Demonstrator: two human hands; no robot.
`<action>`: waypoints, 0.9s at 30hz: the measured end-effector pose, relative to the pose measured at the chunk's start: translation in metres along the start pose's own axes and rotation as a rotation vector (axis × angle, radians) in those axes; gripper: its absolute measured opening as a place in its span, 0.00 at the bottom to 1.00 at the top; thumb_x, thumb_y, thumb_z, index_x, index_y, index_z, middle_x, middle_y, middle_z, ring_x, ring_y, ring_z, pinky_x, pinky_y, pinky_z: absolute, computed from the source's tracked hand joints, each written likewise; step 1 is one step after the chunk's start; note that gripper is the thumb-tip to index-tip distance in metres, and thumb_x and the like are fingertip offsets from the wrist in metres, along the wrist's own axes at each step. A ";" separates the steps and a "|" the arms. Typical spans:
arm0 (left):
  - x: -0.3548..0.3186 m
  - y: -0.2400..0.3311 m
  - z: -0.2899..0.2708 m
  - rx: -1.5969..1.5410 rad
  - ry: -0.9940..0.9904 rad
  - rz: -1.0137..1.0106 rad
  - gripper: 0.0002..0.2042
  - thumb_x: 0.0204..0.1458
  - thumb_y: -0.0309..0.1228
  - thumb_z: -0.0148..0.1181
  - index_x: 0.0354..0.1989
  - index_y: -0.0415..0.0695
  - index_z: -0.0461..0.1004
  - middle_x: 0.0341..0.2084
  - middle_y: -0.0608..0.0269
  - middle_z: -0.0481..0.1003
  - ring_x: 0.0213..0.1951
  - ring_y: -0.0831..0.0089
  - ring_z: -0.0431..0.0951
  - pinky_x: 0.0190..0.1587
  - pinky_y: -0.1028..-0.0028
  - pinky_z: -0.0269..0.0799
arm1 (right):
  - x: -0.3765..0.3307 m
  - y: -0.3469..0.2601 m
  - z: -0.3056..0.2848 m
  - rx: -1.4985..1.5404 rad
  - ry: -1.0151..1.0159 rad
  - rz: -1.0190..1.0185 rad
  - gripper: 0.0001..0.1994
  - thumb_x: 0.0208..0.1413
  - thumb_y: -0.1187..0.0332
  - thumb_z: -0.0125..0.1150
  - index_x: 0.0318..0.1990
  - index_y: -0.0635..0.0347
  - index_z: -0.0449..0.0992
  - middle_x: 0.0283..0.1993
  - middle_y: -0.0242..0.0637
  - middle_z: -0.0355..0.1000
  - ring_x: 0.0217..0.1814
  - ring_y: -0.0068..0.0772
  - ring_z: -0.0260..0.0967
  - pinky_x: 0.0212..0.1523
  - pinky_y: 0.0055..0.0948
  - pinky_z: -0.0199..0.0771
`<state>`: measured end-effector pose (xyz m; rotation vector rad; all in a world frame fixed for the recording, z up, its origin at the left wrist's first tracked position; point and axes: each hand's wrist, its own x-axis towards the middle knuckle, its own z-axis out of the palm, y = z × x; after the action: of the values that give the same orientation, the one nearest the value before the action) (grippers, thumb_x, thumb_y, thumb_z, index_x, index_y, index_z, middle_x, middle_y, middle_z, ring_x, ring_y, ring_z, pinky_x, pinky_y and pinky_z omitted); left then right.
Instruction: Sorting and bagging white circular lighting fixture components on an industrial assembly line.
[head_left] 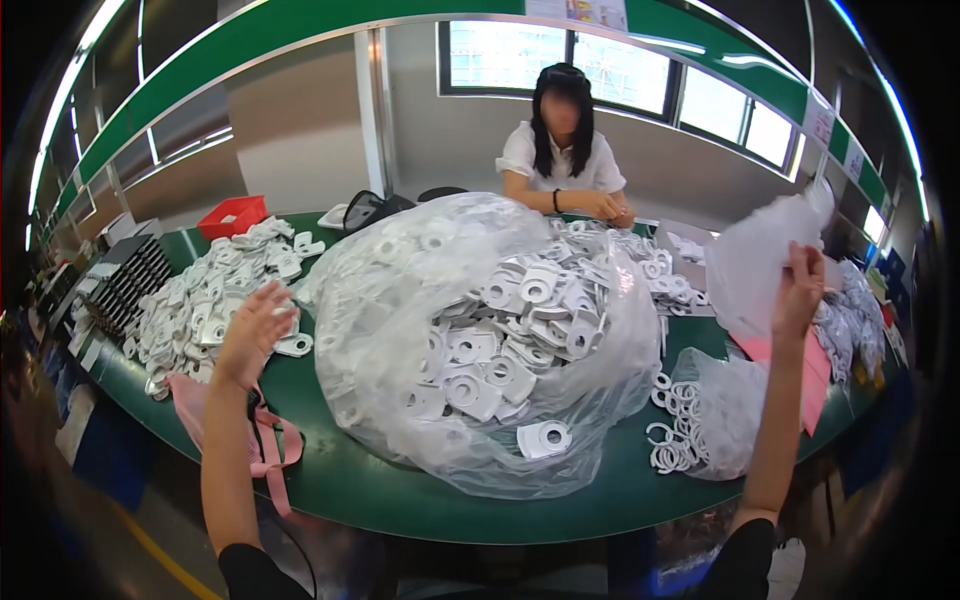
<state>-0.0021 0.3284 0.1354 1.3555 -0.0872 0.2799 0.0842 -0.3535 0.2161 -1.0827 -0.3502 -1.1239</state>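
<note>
My right hand (797,295) is raised at the right and grips a cloudy plastic bag (752,258), which hangs up off the table. At the left, my left hand (256,330) is held up with fingers apart and nothing in it. Behind it lies a loose pile of white plastic parts (208,290). Between my arms sits a large clear plastic bag (365,330), its mouth spread wide. White plates with round holes (500,372) fill it, and one white plate (544,439) rests near its front edge.
White rings (678,425) spill from a smaller clear bag (730,415) at the right. A pink sheet (815,385) lies beyond it. A pink strap bag (283,450), stacked dark trays (125,285) and a red bin (232,216) stand left. Across the green table (480,518) sits a co-worker (570,160).
</note>
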 end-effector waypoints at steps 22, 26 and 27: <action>-0.104 -0.128 -0.087 -0.205 -0.889 0.144 0.42 0.41 0.61 0.54 0.62 0.53 0.48 0.58 0.59 0.54 0.56 0.61 0.60 0.55 0.59 0.60 | -0.290 -0.024 0.079 0.088 -1.445 0.790 0.11 0.54 0.75 0.53 0.45 0.60 0.72 0.42 0.35 0.71 0.44 0.25 0.68 0.44 0.24 0.68; -0.122 -0.086 -0.283 -0.345 -0.816 0.224 0.40 0.42 0.61 0.53 0.61 0.53 0.51 0.56 0.60 0.57 0.54 0.62 0.62 0.54 0.60 0.61 | -0.296 -0.010 0.061 -0.072 -1.411 0.650 0.09 0.52 0.77 0.53 0.41 0.61 0.74 0.36 0.35 0.73 0.39 0.27 0.71 0.40 0.25 0.69; -0.129 -0.074 -0.298 -0.375 -0.783 0.246 0.40 0.42 0.61 0.53 0.61 0.53 0.52 0.56 0.61 0.58 0.54 0.62 0.63 0.54 0.61 0.61 | -0.300 -0.005 0.060 -0.117 -1.439 0.593 0.09 0.50 0.77 0.54 0.40 0.61 0.74 0.36 0.35 0.73 0.39 0.28 0.71 0.40 0.25 0.69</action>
<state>-0.1376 0.5850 -0.0278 1.0111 -0.9199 -0.0781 -0.0365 -0.1382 0.0348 -1.8130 -0.9841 0.3264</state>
